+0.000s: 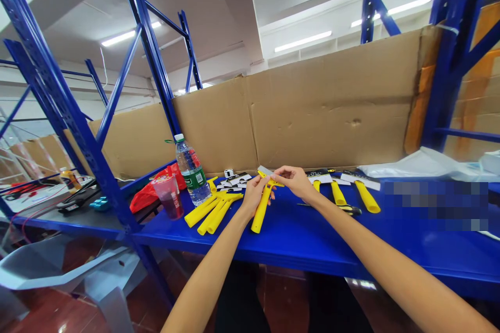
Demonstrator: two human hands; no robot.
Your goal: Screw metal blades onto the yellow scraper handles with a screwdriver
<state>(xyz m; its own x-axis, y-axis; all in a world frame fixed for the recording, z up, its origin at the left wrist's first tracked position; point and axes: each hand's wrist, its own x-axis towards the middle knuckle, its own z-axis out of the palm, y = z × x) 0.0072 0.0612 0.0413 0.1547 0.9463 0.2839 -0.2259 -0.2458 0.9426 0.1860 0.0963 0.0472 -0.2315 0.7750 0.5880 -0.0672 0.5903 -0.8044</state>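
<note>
My left hand (253, 197) is closed around the neck of a yellow scraper handle (260, 214), tilted above the blue tabletop. A flat grey blade (265, 169) sits at the handle's forked head. From the right, my right hand (296, 183) pinches the head and blade end; its fingertips partly cover the joint. Several loose yellow handles (213, 213) lie to the left of my left hand. Behind them is a pile of blades and small black-and-white pieces (235, 182). Past my right wrist lie several yellow scrapers (367, 199) with wide blades fitted.
A water bottle (192, 173), a cup of dark drink (171, 202) and a red plastic bag (141, 196) stand at the left. A black-and-yellow tool (349, 209) lies near the scrapers. Cardboard (328, 109) walls the back; blue rack posts (449, 73) flank the table. White plastic wrap (422, 165) lies right.
</note>
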